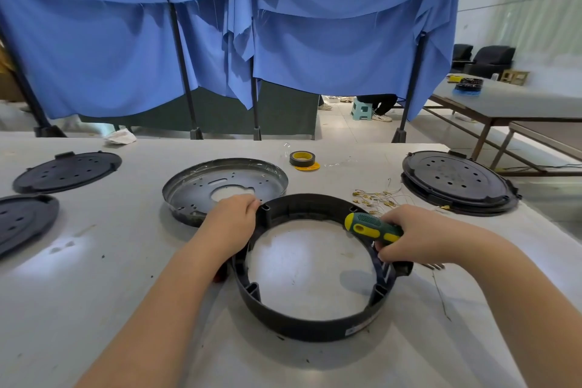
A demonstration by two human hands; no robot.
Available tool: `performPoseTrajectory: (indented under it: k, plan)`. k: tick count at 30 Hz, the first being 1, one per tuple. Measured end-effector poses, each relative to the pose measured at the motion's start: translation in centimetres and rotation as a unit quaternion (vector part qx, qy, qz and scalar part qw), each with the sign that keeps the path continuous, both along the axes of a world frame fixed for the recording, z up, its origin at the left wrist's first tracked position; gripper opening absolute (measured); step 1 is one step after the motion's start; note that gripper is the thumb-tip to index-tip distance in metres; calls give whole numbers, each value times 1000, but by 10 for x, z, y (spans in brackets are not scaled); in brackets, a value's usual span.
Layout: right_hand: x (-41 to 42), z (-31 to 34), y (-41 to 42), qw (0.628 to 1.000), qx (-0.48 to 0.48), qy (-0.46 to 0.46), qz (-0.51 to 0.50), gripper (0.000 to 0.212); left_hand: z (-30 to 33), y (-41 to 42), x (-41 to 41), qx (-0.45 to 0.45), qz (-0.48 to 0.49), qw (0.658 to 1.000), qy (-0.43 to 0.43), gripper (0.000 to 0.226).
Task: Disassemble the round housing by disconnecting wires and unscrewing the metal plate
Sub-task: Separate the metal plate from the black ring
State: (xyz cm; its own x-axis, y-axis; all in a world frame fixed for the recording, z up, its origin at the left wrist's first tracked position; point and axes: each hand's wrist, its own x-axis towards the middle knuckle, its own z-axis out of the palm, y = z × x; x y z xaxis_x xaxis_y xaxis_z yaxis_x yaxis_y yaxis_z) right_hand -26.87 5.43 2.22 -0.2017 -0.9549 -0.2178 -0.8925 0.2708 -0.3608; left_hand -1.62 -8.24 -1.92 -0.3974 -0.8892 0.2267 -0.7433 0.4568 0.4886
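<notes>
Both hands meet the round housing (315, 321), an open ring on the table (94, 293): left hand (231, 224) curls over its far-left rim, right hand (412, 236) grips a screwdriver (371, 227). Behind lie the freed metal plate (195, 186) and loose wires (378, 197), so disassembly looks nearly done; next, setting the ring aside.

Black ring housing (315, 321) flat on table, metal plate (201, 186) detached beside, loose wires (378, 197)

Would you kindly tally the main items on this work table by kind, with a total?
Black perforated round covers: 3
Black housing ring: 1
Metal plate: 1
Tape roll: 1
Screwdriver: 1
Loose wire bundle: 1
Total: 8
</notes>
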Motion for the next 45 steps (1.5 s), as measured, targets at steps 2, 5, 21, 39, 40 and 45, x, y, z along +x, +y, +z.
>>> performPoseTrajectory:
  k: [2,5,21,39,40,45]
  plan:
    - [0,0,0,1000,2,-1,1,14,1,1,0,10,-11,1000,-3,38]
    - [1,1,1,1000,4,-1,0,16,1,2,0,33,-19,999,-5,30]
    - [-4,6,5,1000,-9,1,17,23,53,119,-68,108,-271,926,-239,55]
    - [-14,23,9,995,-50,-85,3,28,73,118,-56,46,-269,936,-223,33]
    - [-14,24,9,995,-56,-84,4,27,73,118,-56,49,-269,936,-221,33]
    - [-12,31,13,994,-70,-83,6,23,77,119,-56,61,-278,937,-201,32]
